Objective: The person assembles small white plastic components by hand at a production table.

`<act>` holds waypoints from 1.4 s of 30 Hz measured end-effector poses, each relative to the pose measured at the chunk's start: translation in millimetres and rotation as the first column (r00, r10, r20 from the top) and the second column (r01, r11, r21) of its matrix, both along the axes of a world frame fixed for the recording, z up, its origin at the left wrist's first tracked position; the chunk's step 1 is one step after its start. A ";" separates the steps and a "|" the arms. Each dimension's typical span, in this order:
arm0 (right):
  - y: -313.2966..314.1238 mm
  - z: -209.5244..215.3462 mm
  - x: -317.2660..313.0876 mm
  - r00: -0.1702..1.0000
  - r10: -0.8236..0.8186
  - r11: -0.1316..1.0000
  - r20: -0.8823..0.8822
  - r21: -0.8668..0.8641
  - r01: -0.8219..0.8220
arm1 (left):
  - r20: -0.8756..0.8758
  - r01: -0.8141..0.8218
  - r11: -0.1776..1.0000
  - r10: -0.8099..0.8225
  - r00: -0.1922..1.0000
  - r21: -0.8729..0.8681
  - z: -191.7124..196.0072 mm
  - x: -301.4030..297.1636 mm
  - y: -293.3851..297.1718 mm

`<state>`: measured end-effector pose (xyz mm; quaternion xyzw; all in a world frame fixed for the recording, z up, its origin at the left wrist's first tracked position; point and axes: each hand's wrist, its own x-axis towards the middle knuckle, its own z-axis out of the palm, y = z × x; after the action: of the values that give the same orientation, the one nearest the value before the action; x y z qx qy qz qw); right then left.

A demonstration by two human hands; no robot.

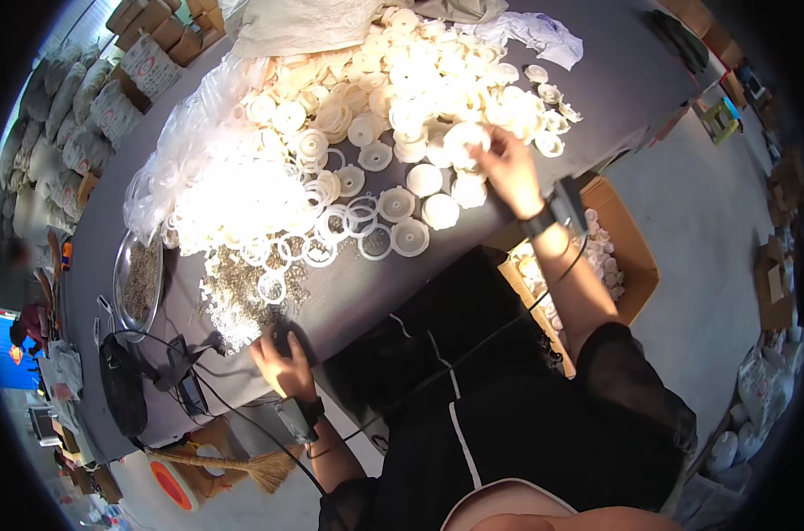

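My right hand (513, 175) is over the front right of the heap, its fingers closed on the edge of a white round plastic cap (466, 139), which is washed out by glare. Just below that hand lie more white caps (440, 211). My left hand (284, 366) rests at the table's front edge with its fingers apart. Beyond its fingertips is a pile of tiny metal and clear parts (247, 288). Clear plastic rings (374, 242) lie loose between the small parts and the caps. Bright light hides detail in the middle of the heap.
Grey cloth covers the table (614, 97). A metal tray (139, 283) of small parts stands at the left, near a black pouch (121, 385) and cables. A cardboard box (637, 257) holding white pieces is below my right arm. A straw broom (265, 467) lies under the table.
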<state>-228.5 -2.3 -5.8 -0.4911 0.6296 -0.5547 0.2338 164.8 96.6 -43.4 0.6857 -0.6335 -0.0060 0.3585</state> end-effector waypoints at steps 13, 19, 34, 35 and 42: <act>-6.2 -6.1 51.4 0.886 0.006 0.928 -0.463 -0.328 -0.177 | -0.113 -0.106 0.961 0.138 0.984 0.254 -2.4 12.7 -2.2; -51.4 -11.2 100.0 0.690 0.326 0.929 -0.646 0.084 -0.361 | -0.126 -0.043 0.999 0.044 0.991 0.008 -18.6 6.3 -11.3; -84.1 -34.5 119.2 0.646 0.433 0.900 -0.629 0.342 -0.270 | -0.355 -0.108 0.994 0.104 0.929 0.008 -23.5 20.7 5.2; -80.6 -31.3 120.7 0.643 0.434 0.900 -0.631 0.333 -0.281 | -0.354 -0.120 0.993 0.116 0.928 0.012 -21.2 20.6 6.5; -72.9 -24.6 122.7 0.672 0.348 0.934 -0.653 0.176 -0.312 | -0.082 0.013 0.999 -0.010 0.997 0.036 -16.8 10.0 5.1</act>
<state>-105.8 -75.2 -30.3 -0.7577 0.5854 -0.2713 0.0980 174.9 101.7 -60.2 0.6874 -0.6221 -0.0477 0.3717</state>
